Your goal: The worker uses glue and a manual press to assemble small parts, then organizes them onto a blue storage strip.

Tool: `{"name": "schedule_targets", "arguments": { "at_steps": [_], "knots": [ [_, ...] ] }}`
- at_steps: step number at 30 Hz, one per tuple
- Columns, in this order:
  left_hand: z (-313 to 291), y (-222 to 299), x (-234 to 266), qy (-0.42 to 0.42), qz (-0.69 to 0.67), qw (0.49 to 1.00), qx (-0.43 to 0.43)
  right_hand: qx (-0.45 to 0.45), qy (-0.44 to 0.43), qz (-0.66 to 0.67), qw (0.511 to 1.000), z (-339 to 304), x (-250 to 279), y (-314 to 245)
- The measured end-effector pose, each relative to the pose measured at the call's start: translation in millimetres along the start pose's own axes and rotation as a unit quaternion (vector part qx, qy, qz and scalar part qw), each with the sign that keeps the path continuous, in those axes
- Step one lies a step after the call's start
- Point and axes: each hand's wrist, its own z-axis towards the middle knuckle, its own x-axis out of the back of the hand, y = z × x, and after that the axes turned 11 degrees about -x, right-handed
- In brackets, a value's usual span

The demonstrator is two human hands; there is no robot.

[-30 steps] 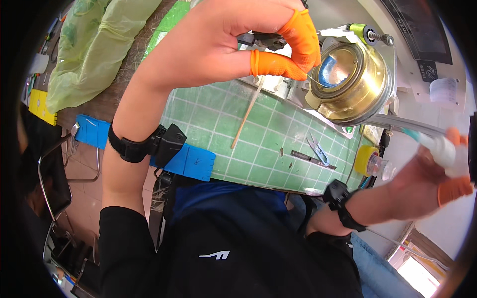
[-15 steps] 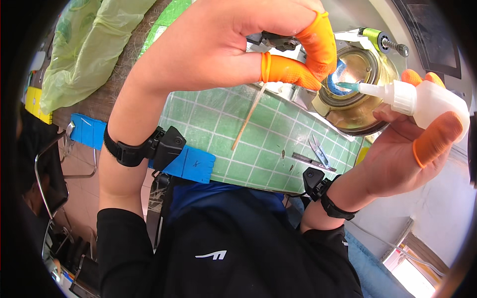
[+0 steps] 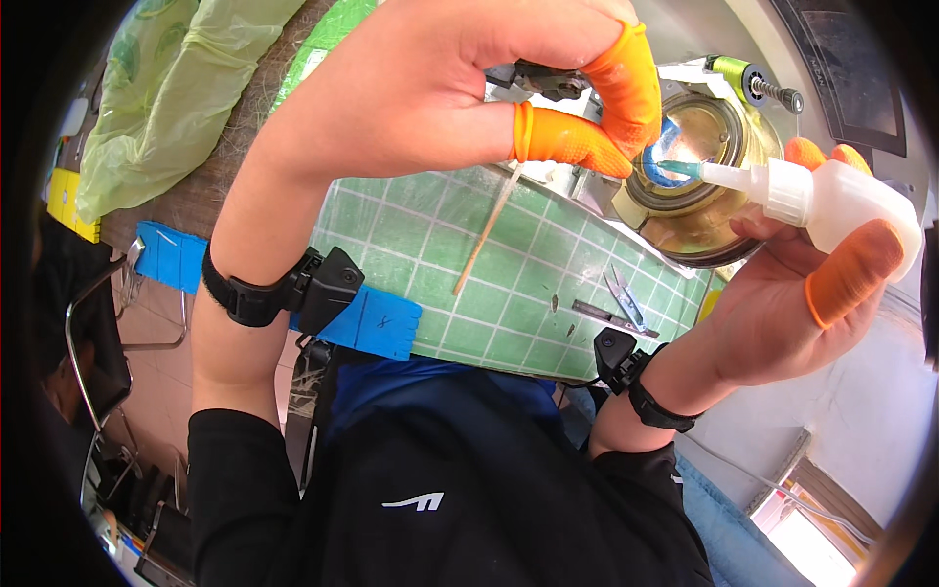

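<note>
My left hand (image 3: 411, 93) reaches in from the upper left, its thumb and forefinger in orange finger cots. The two tips are pinched together; whatever they hold is too small to make out. A white squeeze bottle (image 3: 861, 205) lies tilted in my right hand (image 3: 782, 293), with orange-cotted fingers wrapped round it. Its thin teal dispensing tip (image 3: 683, 169) points left and ends very close to the pinched fingertips. Behind and below that tip is a round brass-coloured metal fixture (image 3: 699, 230) with a blue ring (image 3: 668, 132) and a bright lit centre.
A spool of lime-green thread (image 3: 734, 73) stands beyond the fixture. On the green tiled mat (image 3: 518, 254) lie a thin wooden stick (image 3: 484, 235), thread snips (image 3: 624, 296) and a dark narrow tool (image 3: 602, 314). A pale green plastic bag (image 3: 176, 117) hangs at the left, above a blue strip (image 3: 367, 328).
The bottle and my right hand have shifted very slightly left, bringing the teal tip a touch closer to my left fingertips. The left hand keeps its pinch in place.
</note>
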Motion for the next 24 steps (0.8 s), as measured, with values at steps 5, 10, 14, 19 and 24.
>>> {"name": "schedule_targets", "arguments": {
  "at_steps": [5,10,14,19,24],
  "knots": [
    [2,8,1,-0.004,0.016,1.000,0.011,0.008,-0.001,-0.005,1.000,-1,1,0],
    [18,20,3,-0.114,0.132,0.984,0.027,-0.025,0.072,0.055,0.996,-9,4,-8],
    [9,15,4,-0.116,0.137,0.981,0.071,-0.056,0.045,-0.025,0.997,-41,72,14],
    [6,36,0,-0.076,0.142,0.977,0.142,-0.142,0.197,0.212,0.946,-24,174,13],
    [1,29,5,-0.098,0.153,0.974,0.138,-0.089,0.224,-0.294,0.925,-16,298,36]
  ]
}}
